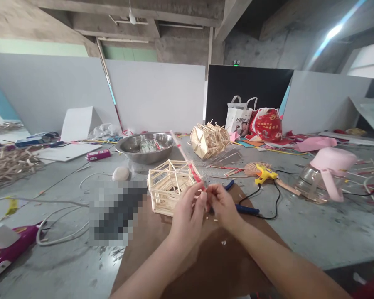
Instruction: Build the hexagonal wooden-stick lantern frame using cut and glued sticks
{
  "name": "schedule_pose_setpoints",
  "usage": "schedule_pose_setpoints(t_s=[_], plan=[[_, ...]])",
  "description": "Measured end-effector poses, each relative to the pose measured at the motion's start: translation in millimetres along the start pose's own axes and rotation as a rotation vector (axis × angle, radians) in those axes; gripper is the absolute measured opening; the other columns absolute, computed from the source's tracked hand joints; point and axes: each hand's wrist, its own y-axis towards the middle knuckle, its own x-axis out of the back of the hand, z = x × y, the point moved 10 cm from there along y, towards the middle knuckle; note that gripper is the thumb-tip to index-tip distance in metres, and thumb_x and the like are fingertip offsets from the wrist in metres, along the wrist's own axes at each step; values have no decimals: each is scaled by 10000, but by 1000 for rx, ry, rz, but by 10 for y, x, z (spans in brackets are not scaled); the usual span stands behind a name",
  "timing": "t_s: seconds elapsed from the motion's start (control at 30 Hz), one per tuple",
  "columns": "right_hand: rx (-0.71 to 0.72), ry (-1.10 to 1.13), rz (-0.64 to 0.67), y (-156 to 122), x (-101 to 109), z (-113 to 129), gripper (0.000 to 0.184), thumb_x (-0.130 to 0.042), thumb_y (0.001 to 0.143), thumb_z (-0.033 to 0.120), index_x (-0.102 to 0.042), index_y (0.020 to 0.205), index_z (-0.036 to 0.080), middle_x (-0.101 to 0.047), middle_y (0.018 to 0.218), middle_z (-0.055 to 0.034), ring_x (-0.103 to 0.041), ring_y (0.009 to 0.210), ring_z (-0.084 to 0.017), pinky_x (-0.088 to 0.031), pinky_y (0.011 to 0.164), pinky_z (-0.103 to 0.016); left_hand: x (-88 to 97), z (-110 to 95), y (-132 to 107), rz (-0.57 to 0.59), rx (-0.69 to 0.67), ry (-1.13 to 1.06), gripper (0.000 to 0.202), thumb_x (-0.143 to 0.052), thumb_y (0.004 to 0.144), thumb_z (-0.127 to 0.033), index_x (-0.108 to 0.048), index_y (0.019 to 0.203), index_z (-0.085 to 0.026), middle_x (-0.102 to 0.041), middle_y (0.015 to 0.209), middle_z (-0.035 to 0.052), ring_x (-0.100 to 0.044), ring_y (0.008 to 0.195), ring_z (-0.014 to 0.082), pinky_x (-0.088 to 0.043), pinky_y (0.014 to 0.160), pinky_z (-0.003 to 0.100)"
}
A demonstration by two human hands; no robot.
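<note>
My left hand (188, 207) is closed around a long, narrow clear plastic wrapper (190, 162) with red print, which slants up and away to the left. Close beside it, my right hand (222, 203) pinches at the wrapper's lower end; the fingertips are partly hidden. Just behind my left hand stands an open lattice frame of thin wooden sticks (165, 189). Under both hands lies a brown board (218, 257) with a few small pale scraps on it. Blue-handled pliers (247, 209) rest on the board, partly behind my right hand.
A steel bowl (127, 151) and a bigger stick model (208, 140) stand farther back. To the right are a yellow glue gun (264, 173) with a black cord and a pink-lidded jug (319, 178). A purple power strip (9, 249) and cables lie left.
</note>
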Motion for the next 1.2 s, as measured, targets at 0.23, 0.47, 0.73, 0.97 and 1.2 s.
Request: schedule_pose_setpoints(t_s=[0.23, 0.47, 0.73, 0.97, 1.2], plan=[[102, -195, 139, -159, -82, -57, 121, -462, 793, 319, -480, 744, 209, -480, 625, 25, -434, 531, -100, -360, 506, -230, -61, 309, 14, -24, -131, 70, 201, -363, 830, -247, -550, 867, -182, -590, 884, 66, -549, 821, 155, -424, 751, 280], [53, 134, -65, -9, 302, -58, 290, -437, 782, 459, -519, 870, 195, -430, 598, 43, -336, 434, -59, -279, 418, -202, -462, 281, -124, 425, -199, 103, 296, -331, 816, -191, -514, 1048, -205, -573, 754, 27, -528, 676, 123, -411, 632, 227], [-69, 368, -304, 121, 610, -289, 446, -361, 775, 550, -546, 647, 165, -337, 373, 68, -262, 298, -48, -180, 322, -195, -660, 684, -151, 500, 130, 122, 268, -326, 831, -333, -524, 888, -160, -439, 590, -21, -388, 536, 104, -329, 517, 208], [-125, 44, -184, 11, 364, -320, 430, -409, 776, 493, -458, 502, 165, -378, 434, 47, -335, 394, -58, -256, 384, -195, -710, 712, -204, 435, 148, 13, 291, -315, 831, -366, -402, 634, -169, -331, 540, -45, -283, 506, 85, -253, 472, 200], [-118, 123, -47, -42, 182, -305, 334, -437, 775, 462, -559, 689, 163, -386, 509, 50, -340, 442, -57, -273, 410, -187, -670, 654, -178, 416, 176, -52, 288, -337, 819, -371, -381, 618, -170, -324, 544, -46, -280, 513, 85, -253, 481, 201]])
